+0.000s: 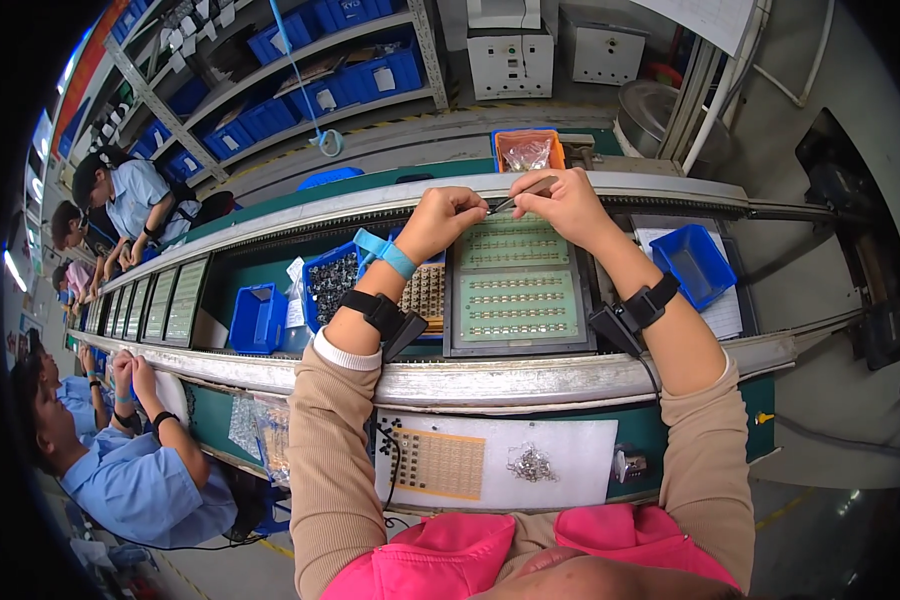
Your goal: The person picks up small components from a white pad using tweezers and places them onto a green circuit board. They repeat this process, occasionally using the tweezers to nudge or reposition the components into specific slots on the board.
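A pair of metal tweezers (pixel 532 192) is gripped in my right hand (pixel 564 208), its tip slanting down toward my left fingertips. My left hand (pixel 444 220) has thumb and forefinger pinched together at the far edge of a green circuit board panel (pixel 515 282). Whatever sits in that pinch is too small to make out. The panel bears rows of small metal parts and lies in a dark frame (pixel 454 335) on the conveyor line. A blue wrist strap (pixel 385 254) circles my left wrist, and both forearms carry black bands.
Blue bins flank the frame: one with dark small parts (pixel 332 285), another at left (pixel 258 318), one at right (pixel 692 265). An orange bin (pixel 527 150) stands beyond. Nearer me, a white foam sheet (pixel 560 432) holds loose metal pins (pixel 532 463). Co-workers (pixel 135 470) sit at left.
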### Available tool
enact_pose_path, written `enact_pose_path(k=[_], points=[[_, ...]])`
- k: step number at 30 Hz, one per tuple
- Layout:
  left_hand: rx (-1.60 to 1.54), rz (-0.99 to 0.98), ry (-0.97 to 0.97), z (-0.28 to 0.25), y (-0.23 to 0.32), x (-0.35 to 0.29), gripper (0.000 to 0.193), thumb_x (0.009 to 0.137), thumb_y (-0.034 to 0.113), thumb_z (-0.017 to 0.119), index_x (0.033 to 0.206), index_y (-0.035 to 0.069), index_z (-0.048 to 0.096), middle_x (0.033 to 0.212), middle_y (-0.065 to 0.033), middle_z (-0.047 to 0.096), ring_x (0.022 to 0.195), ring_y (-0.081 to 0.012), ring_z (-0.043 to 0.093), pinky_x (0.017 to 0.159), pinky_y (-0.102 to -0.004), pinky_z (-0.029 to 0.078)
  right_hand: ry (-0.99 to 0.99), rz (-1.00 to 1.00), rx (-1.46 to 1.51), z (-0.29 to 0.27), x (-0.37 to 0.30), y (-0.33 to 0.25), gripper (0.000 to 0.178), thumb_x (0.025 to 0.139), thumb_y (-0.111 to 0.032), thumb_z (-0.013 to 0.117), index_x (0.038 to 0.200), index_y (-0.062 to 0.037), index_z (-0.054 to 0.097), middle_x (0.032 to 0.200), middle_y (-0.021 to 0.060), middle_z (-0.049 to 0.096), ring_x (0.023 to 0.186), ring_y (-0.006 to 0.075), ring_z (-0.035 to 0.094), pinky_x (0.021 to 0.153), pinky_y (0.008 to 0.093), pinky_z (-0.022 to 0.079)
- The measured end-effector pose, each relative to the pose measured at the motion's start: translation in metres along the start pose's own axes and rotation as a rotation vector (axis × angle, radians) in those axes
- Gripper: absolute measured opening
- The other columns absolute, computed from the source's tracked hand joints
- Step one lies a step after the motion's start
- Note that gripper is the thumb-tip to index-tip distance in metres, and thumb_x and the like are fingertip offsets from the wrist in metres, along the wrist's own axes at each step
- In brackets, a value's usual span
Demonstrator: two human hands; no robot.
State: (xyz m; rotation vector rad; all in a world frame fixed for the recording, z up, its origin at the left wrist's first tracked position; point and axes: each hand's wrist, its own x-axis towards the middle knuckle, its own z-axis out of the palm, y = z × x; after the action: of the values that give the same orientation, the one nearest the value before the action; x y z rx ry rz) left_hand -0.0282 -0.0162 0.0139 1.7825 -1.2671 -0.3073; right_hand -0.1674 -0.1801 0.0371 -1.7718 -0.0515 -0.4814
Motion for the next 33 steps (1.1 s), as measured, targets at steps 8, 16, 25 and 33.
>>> enact_pose_path(k=[8, 16, 25, 33], points=[[0.312, 0.194, -0.046, 0.012, -0.011, 0.009, 0.010, 0.074, 0.005, 0.063, 0.080, -0.003, 0.062, 0.073, -0.0137, 0.061, 0.068, -0.0247, 0.059, 0.063, -0.0317, 0.048, 0.136, -0.018, -0.075, -0.006, 0.004, 0.004, 0.011, 0.078, -0.001, 0.060, 0.086, 0.0062, 0.064, 0.074, 0.0068, 0.065, 0.068, 0.0120, 0.063, 0.065, 0.0240, 0.050], [0.345, 0.208, -0.036, 0.017, -0.010, 0.011, 0.008, 0.071, 0.004, 0.061, 0.075, -0.003, 0.061, 0.072, -0.0179, 0.060, 0.070, -0.0343, 0.057, 0.066, -0.0390, 0.047, 0.145, -0.039, -0.127, -0.005, 0.004, 0.007, 0.011, 0.078, -0.002, 0.061, 0.086, 0.0056, 0.064, 0.074, 0.0063, 0.065, 0.068, 0.0109, 0.063, 0.064, 0.0232, 0.050], [0.494, 0.309, -0.042, 0.017, -0.005, 0.011, 0.006, 0.072, 0.004, 0.062, 0.075, -0.001, 0.062, 0.074, -0.0158, 0.061, 0.072, -0.0323, 0.057, 0.066, -0.0377, 0.047, 0.102, -0.055, -0.184, -0.004, 0.000, 0.002, 0.012, 0.078, -0.002, 0.060, 0.086, 0.0059, 0.064, 0.074, 0.0076, 0.066, 0.069, 0.0109, 0.064, 0.064, 0.0230, 0.051], [0.441, 0.258, -0.059, 0.012, -0.004, 0.008, 0.009, 0.068, 0.003, 0.062, 0.075, -0.001, 0.065, 0.074, -0.0169, 0.061, 0.073, -0.0345, 0.058, 0.070, -0.0393, 0.048, 0.055, -0.084, -0.242, -0.005, 0.000, 0.002, 0.012, 0.078, -0.002, 0.060, 0.086, 0.0055, 0.064, 0.073, 0.0086, 0.066, 0.067, 0.0111, 0.064, 0.062, 0.0232, 0.051]])
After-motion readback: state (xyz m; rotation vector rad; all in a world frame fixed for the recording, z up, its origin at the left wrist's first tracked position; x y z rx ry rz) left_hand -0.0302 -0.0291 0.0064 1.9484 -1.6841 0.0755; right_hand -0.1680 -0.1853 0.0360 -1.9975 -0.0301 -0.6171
